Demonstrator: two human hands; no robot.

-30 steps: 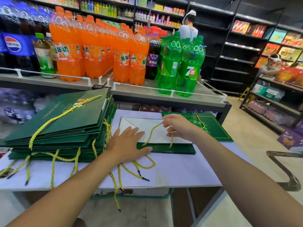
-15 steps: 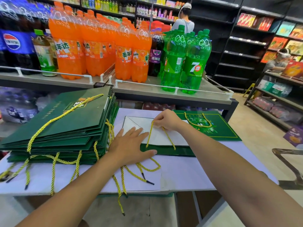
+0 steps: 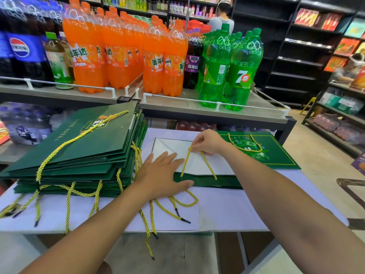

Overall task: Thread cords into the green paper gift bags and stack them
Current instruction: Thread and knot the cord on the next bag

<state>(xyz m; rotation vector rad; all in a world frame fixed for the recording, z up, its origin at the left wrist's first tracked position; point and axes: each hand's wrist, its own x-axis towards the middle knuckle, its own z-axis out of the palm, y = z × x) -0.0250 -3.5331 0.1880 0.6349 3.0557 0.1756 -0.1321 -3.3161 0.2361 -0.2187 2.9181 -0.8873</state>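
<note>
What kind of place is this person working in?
Most likely a small supermarket or grocery shop: rows of orange soda bottles and green 7-Up bottles stand on a railed display shelf, and dark wall racks behind hold boxed goods.

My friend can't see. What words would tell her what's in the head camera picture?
A person's right hand pinches a yellow cord threaded through a flat green gift bag on a table, while the left hand rests flat on it. A pile of corded green bags sits to the left, with big soda bottles on a shelf behind.
</note>
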